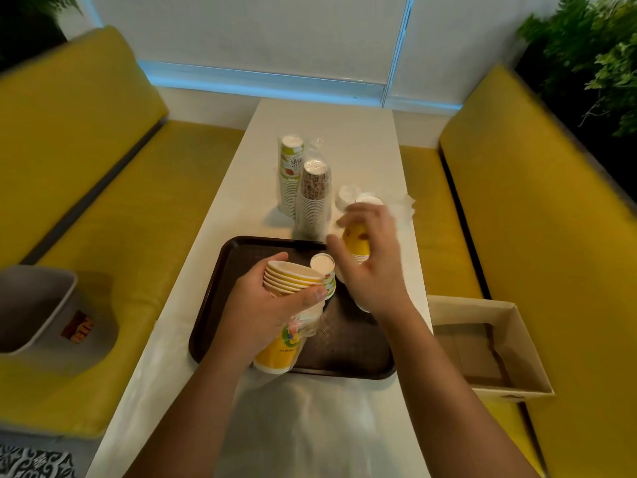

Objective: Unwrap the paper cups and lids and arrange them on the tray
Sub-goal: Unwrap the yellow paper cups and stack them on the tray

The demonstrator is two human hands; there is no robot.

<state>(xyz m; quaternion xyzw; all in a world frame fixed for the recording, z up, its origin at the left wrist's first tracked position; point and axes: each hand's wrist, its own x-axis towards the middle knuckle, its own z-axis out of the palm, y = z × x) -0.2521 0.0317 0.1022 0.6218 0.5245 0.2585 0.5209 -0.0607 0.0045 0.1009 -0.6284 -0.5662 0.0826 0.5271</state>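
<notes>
The tray is dark brown with a fine crosshatch texture, on a white table between mustard-yellow benches. The near cup stack is bright yellow with cream rims and a green-and-pink emblem, and the far cup stack is the same yellow. Behind them, the nearer wrapped stack carries a dense brown speckle, the farther wrapped stack is white with green and red print, and the box is tan.

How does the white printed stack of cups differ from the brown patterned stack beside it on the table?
The white stack carries green and orange print with lettering; the brown stack has a dark pattern. The white stack stands farther from the tray; the brown stack stands nearer it. Both stand base up on the table, still inside clear plastic wrap.
</notes>
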